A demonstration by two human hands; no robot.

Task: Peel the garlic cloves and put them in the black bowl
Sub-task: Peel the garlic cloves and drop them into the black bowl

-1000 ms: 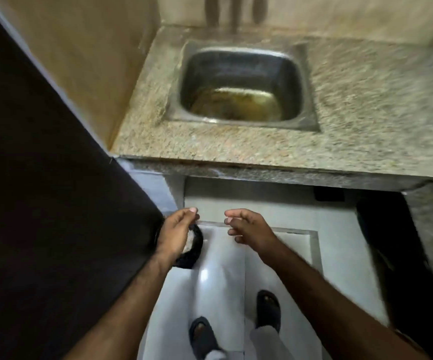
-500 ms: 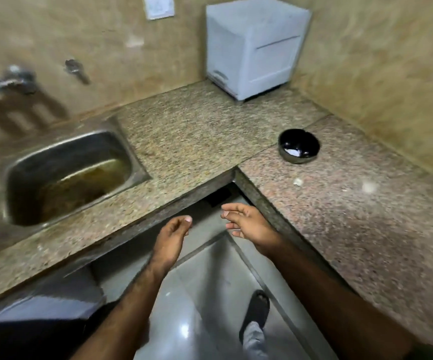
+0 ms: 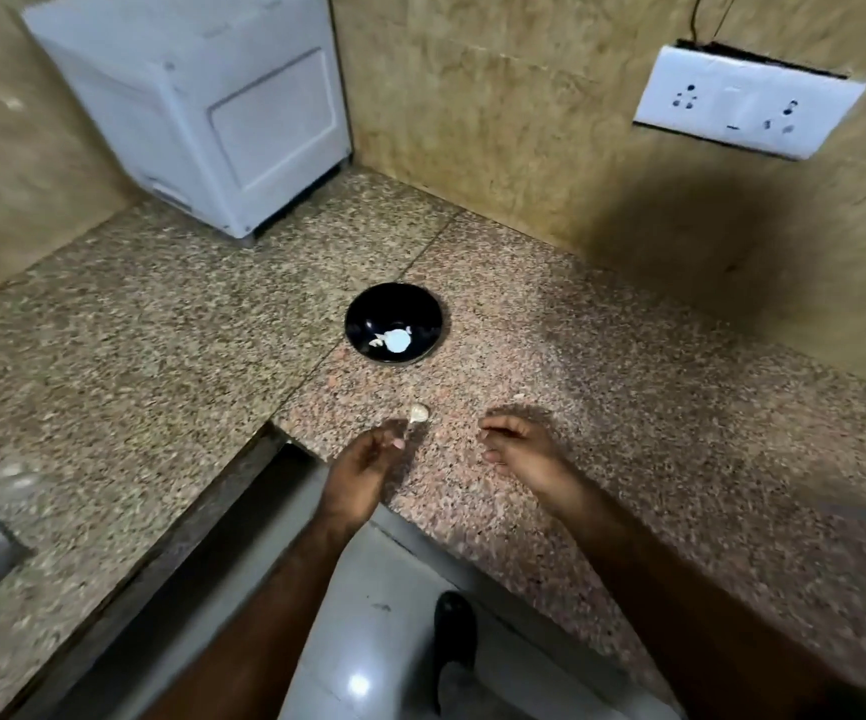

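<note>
Two hands hover low over the speckled granite surface [image 3: 628,407] in front of you, both holding nothing. Going from the left, a white box-shaped appliance [image 3: 202,106] stands in the far corner against the wall. Nearer you, your left hand [image 3: 363,470] reaches over the surface's inner corner, its fingers [image 3: 394,441] loosely curled and relaxed, their tips just short of a single unpeeled garlic clove [image 3: 419,412] that lies on the stone. Beyond that clove, well apart from both hands, sits the black bowl [image 3: 394,322], with a few pale pieces in its bottom; glare makes them hard to tell apart. Your right hand [image 3: 519,444] hangs palm down to the right of the clove, fingers bent loosely and spread. High on the right wall is a white socket plate [image 3: 748,103].
</note>
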